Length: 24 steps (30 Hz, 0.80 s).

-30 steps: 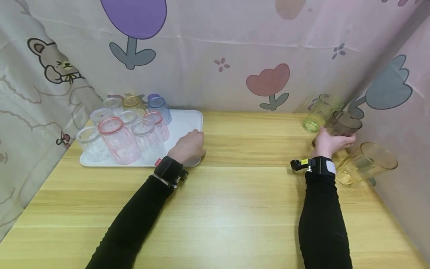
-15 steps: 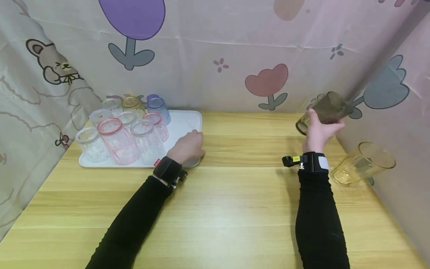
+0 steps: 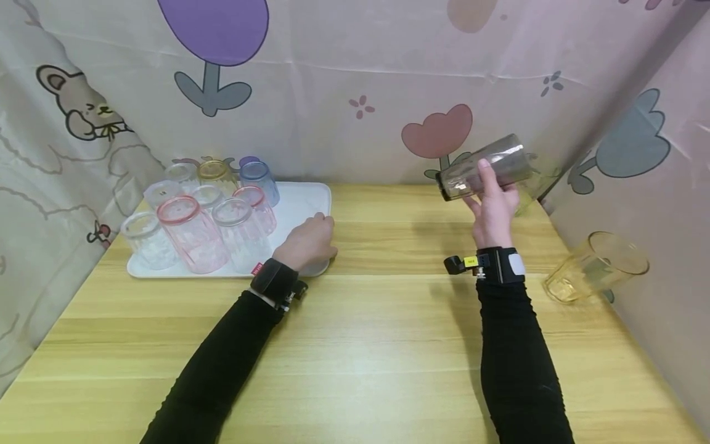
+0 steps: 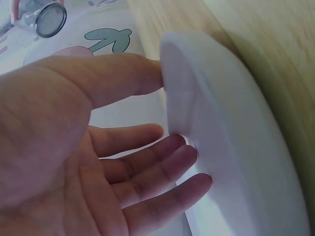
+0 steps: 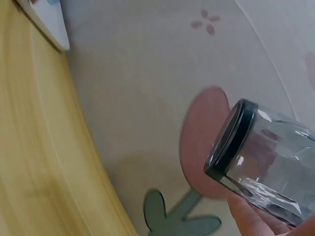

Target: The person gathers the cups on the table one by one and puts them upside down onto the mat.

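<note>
Wooden table (image 3: 377, 320): right hand (image 3: 490, 206) grips grey tumbler (image 3: 482, 168) sideways; left hand (image 3: 307, 242) relaxed, touching tray (image 3: 305, 200) of upturned cups (image 3: 205, 206).

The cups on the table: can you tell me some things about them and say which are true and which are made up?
1. The right hand holds a dark cup on its side in the air. True.
2. The left hand holds a pink cup. False: it rests at the white tray, fingers on the rim.
3. A yellow cup lies tipped over by the right wall. True.
4. The tray's cups are stacked in one tower. False: they stand side by side.
</note>
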Motion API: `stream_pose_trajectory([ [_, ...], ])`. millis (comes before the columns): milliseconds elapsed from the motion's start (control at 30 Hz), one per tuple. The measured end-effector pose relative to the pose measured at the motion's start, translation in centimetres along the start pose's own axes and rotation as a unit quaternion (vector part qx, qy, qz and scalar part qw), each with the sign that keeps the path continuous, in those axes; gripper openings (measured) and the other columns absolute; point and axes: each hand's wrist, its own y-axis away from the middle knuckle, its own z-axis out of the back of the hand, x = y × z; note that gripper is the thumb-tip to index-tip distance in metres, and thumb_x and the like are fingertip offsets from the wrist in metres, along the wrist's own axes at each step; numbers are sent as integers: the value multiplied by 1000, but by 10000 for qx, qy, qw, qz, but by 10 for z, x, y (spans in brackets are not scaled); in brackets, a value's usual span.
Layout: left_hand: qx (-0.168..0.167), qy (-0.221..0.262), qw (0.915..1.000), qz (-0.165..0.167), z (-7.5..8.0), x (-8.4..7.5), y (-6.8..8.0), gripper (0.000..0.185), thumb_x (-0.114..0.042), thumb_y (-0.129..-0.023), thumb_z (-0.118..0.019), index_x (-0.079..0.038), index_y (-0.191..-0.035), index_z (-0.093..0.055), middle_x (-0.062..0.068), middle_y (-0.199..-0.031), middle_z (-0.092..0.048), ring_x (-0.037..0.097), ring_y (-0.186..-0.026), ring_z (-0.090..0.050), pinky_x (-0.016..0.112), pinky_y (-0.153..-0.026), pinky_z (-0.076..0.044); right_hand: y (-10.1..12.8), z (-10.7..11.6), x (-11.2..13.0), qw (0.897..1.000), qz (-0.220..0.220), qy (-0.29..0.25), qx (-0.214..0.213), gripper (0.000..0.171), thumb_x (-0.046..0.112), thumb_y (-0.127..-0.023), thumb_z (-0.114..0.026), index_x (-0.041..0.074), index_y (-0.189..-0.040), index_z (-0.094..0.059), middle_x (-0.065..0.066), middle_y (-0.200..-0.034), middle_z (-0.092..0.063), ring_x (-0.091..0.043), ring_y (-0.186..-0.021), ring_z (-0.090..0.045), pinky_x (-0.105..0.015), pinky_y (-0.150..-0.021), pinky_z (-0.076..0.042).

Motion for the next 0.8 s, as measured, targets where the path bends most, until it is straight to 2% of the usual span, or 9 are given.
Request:
stream_pose_trajectory([
  [133,-176,179,9997,-5,2,0,0,52,-21,-90,-74,4,-131,-54,19,-120,-53,33,-106,-58,47,-87,-58,7,-11,-9,9992,-141,145,348,54,29,-90,-83,14,-133,-53,-4,-125,-57,-21,-112,-64,-42,-100,-56],
  [300,-570,479,9972,-59,5,-1,-1,67,-21,-91,-73,4,-146,-45,22,-135,-50,36,-121,-55,50,-96,-56,15,-22,-22,9974,-213,147,666,49,31,-93,-80,13,-130,-55,-5,-118,-57,-21,-103,-66,-40,-88,-61],
  [467,-1169,649,9907,-252,6,-4,-2,74,-29,-94,-73,4,-151,-39,24,-144,-44,38,-130,-50,51,-98,-55,23,-32,-34,9949,-330,258,913,59,34,-94,-78,12,-139,-47,-7,-127,-57,-22,-104,-66,-38,-84,-62],
  [600,-1766,808,9790,-625,6,-6,-2,79,-36,-95,-74,5,-151,-37,22,-145,-43,36,-131,-48,50,-99,-54,32,-40,-43,9915,-454,308,1178,67,38,-96,-75,12,-147,-40,-11,-135,-56,-27,-110,-66,-36,-84,-62],
  [800,-2557,870,9522,-1429,4,-8,-2,89,-43,-90,-79,3,-153,-35,21,-152,-41,33,-139,-44,46,-110,-48,44,-50,-56,9849,-676,340,1559,63,40,-99,-69,12,-148,-41,-12,-136,-54,-30,-111,-66,-37,-87,-62],
])
